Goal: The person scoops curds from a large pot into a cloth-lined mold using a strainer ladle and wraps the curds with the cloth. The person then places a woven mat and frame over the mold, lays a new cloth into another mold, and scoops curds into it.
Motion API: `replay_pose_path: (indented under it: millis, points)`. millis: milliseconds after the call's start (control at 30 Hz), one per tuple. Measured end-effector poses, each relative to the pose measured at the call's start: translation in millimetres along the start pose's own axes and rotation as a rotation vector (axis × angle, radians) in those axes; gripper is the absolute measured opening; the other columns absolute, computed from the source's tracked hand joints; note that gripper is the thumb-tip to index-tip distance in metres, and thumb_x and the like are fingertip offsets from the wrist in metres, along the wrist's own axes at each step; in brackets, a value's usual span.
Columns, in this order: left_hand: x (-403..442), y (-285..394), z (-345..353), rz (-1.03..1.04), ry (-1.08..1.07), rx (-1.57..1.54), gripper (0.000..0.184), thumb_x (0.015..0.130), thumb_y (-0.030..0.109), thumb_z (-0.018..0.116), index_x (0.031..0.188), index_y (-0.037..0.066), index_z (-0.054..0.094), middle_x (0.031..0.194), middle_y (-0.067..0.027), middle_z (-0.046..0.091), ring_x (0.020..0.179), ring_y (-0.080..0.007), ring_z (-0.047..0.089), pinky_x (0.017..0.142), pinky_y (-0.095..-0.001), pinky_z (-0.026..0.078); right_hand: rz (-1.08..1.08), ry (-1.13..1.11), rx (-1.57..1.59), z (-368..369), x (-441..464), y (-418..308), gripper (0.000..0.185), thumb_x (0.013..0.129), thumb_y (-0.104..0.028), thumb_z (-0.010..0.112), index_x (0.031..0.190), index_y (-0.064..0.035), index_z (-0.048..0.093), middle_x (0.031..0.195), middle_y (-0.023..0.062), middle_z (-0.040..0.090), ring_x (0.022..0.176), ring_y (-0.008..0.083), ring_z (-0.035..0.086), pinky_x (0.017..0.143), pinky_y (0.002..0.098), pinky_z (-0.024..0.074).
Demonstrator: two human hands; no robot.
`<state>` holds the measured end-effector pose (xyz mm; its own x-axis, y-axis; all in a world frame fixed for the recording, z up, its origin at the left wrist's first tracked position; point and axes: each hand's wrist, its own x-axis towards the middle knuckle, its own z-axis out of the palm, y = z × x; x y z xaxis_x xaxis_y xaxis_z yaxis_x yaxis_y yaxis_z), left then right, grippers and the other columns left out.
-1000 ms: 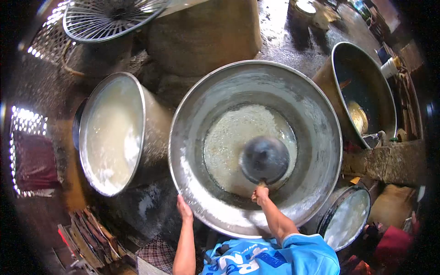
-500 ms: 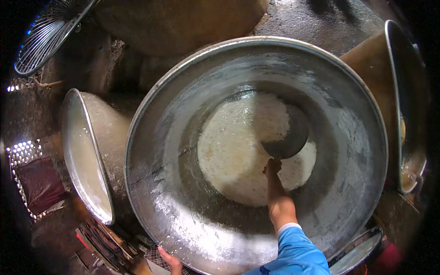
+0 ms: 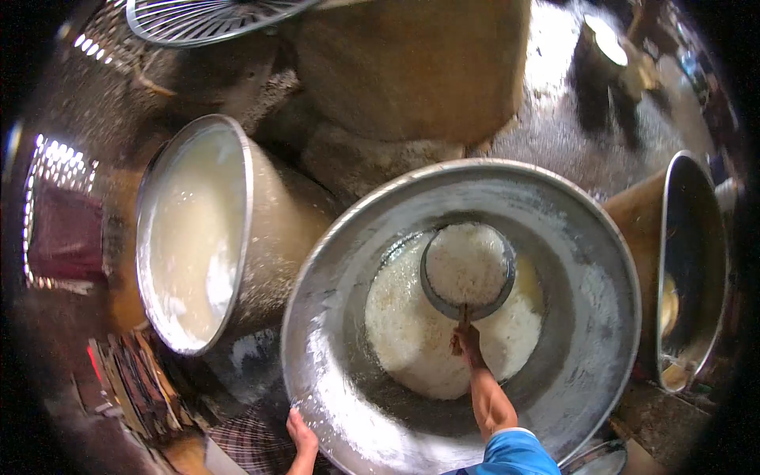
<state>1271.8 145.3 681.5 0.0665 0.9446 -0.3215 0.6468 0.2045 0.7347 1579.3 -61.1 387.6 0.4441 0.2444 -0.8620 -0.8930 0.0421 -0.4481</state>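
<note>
A wide metal vat point(image 3: 586, 317) holds a pale, lumpy, wet mass point(image 3: 419, 356) at its bottom. My right hand point(image 3: 467, 340) is closed round the short handle of a round ladle point(image 3: 467, 265), whose bowl is full of the same pale stuff and sits over the middle of the vat. At the vat's lower left rim is my left hand point(image 3: 302, 431), its fingers extended against the outer edge.
On the left stands a tall metal pot point(image 3: 194, 237) of cloudy liquid. A dark-inside pot point(image 3: 693, 269) is at the right. Split wood point(image 3: 142, 380) lies lower left, a spoked round rack point(image 3: 214, 20) is top left, and a large brown container point(image 3: 412, 71) stands behind.
The ladle has gone from an empty-looking dark bowl low in the vat to an upright bowl filled with pale stuff. My left hand stays at the rim. The camera view has shifted.
</note>
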Motion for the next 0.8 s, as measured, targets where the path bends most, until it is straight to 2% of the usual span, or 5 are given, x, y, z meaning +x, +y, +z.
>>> replay_pose_path:
  millis: [500, 533, 633, 733, 800]
  points:
    - [-5.3, -232.9, -146.5, -0.082, -0.029, -0.185, 0.032, 0.078, 0.034, 0.054, 0.090, 0.006, 0.064, 0.088, -0.0137, 0.064, 0.089, -0.0263, 0.060, 0.077, -0.0352, 0.045, -0.155, -0.601, -1.489, 153.2, -406.5, -128.1, 0.005, 0.079, 0.000, 0.048, 0.074, 0.0008, 0.051, 0.056, 0.0102, 0.050, 0.042, 0.0203, 0.050, 0.036, 0.0335, 0.0426]
    - [-2.1, -277.3, -155.3, -0.066, 0.093, -0.166, 0.031, 0.077, 0.034, 0.053, 0.085, 0.006, 0.064, 0.084, -0.0151, 0.063, 0.085, -0.0276, 0.061, 0.075, -0.0371, 0.046, -0.178, -0.484, -1.587, 206.9, -500.4, -95.2, 0.025, 0.086, -0.035, 0.051, 0.099, -0.0140, 0.052, 0.050, 0.0007, 0.045, 0.037, 0.0113, 0.041, 0.032, 0.0262, 0.0316]
    - [-22.6, -387.3, -215.4, -0.475, 0.368, -0.453, 0.029, 0.081, 0.031, 0.047, 0.088, 0.007, 0.061, 0.092, -0.0154, 0.062, 0.089, -0.0328, 0.059, 0.078, -0.0442, 0.044, -0.065, -0.613, -1.602, 257.3, -563.0, -9.0, 0.043, 0.087, -0.049, 0.047, 0.059, -0.0164, 0.043, 0.042, -0.0029, 0.035, 0.028, 0.0067, 0.029, 0.026, 0.0211, 0.0184]
    - [-42.5, -504.4, -263.9, -0.765, 0.673, -0.380, 0.031, 0.085, 0.031, 0.045, 0.091, 0.004, 0.059, 0.088, -0.0163, 0.060, 0.082, -0.0333, 0.057, 0.073, -0.0429, 0.044, 0.187, -0.758, -1.745, 290.2, -520.4, 68.1, 0.042, 0.088, -0.043, 0.044, 0.061, -0.0125, 0.050, 0.051, 0.0038, 0.048, 0.035, 0.0131, 0.040, 0.030, 0.0234, 0.0299]
    - [-47.1, -595.1, -287.1, -0.915, 0.890, -0.425, 0.028, 0.085, 0.029, 0.047, 0.086, 0.003, 0.059, 0.085, -0.0158, 0.059, 0.079, -0.0309, 0.056, 0.071, -0.0433, 0.044, 0.369, -0.835, -1.456, 311.5, -509.8, 157.7, 0.019, 0.081, 0.000, 0.047, 0.097, -0.0091, 0.045, 0.069, 0.0059, 0.048, 0.048, 0.0158, 0.046, 0.038, 0.0288, 0.0395]
